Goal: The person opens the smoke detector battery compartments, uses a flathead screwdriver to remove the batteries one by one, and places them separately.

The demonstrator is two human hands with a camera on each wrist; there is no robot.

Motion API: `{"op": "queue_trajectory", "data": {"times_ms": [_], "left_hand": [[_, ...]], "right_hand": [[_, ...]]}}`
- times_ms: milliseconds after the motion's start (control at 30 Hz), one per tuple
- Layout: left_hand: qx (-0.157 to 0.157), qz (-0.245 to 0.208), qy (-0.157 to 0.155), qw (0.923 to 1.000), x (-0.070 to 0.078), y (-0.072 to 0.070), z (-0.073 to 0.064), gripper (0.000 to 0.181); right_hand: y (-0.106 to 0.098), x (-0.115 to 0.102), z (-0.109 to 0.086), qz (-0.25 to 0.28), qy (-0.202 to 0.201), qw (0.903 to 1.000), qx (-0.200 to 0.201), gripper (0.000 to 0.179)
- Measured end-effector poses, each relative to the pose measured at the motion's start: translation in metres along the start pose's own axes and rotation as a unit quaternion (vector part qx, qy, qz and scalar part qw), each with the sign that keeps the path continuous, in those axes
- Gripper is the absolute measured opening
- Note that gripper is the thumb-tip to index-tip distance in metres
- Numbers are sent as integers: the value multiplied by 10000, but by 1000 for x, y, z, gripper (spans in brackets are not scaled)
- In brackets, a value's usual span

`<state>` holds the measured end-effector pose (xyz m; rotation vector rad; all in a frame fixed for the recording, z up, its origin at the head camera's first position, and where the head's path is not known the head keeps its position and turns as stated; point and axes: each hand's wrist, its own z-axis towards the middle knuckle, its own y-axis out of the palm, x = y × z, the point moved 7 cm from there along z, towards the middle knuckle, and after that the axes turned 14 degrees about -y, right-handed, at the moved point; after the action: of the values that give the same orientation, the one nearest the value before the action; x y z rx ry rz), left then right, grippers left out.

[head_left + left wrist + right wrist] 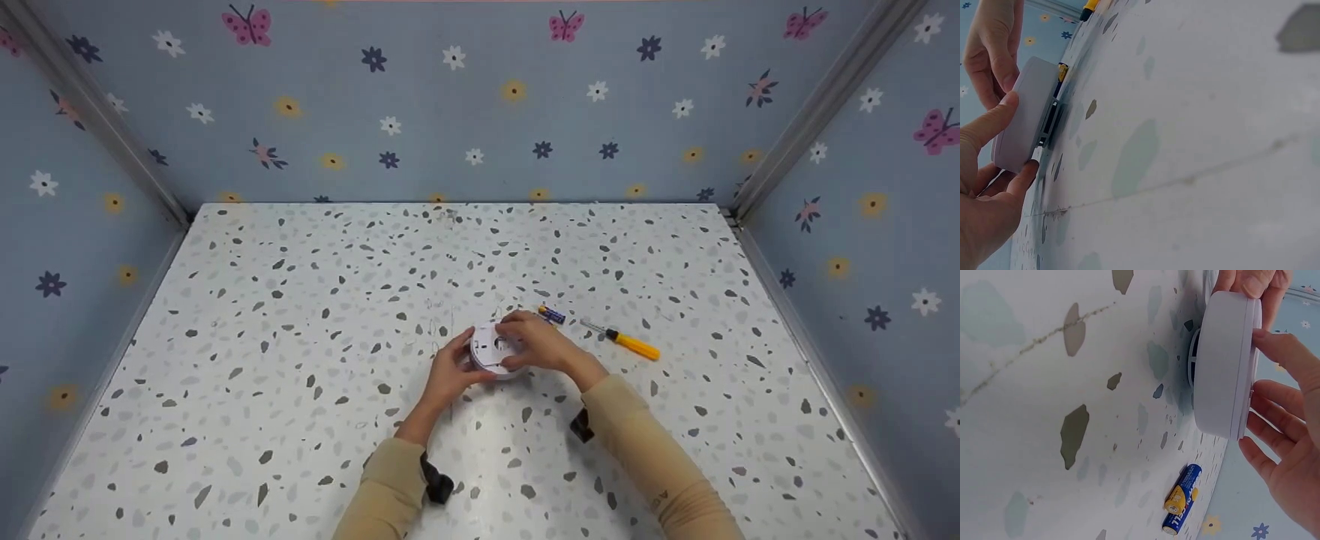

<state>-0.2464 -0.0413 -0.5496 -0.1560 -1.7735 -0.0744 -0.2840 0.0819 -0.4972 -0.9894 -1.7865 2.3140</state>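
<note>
A round white smoke alarm (pixel 487 349) is held just above the table, its slotted back plate facing up and its vented side (pixel 1193 357) facing down. My left hand (pixel 450 371) grips the rim from the left, thumb on the near side and fingers on the far side. Over the back plate from the right, my right hand (pixel 544 341) holds the plate's edge between thumb and curled fingers. In the right wrist view, the right thumb and fingertips (pixel 1261 333) lie along the upper edge. The hand covers part of the plate.
Two blue-and-yellow batteries (pixel 1184 489) lie side by side on the table beyond the right hand. To their right is a screwdriver (pixel 634 345) with a yellow handle. The speckled white table (pixel 262 337) is bounded by flower-patterned panels (pixel 465 97) at the back and sides.
</note>
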Motion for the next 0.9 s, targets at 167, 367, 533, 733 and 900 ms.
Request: {"op": "queue_trajectory", "data": {"times_ms": [167,367,533,733,900], "left_hand": [[44,-3,-32,10000,-1,0,0,84],[-18,-134,-17,9999,3,-1,-3,84],[-24,-374,-7,9993,18,-2,-13,77],[339,-91,-31,9994,20,-4,-13,68],[506,-31,-258,9984,1,-5,-2,67]], "right_hand": [[0,0,0,-18,-27,9999,102,52],[-2,5,-4,90,259,9993,258,52],[-5,8,-9,256,628,9962,545,50],[-8,14,-16,342,996,9886,1080,42],[-6,21,-19,418,1345,9815,1298,38]]}}
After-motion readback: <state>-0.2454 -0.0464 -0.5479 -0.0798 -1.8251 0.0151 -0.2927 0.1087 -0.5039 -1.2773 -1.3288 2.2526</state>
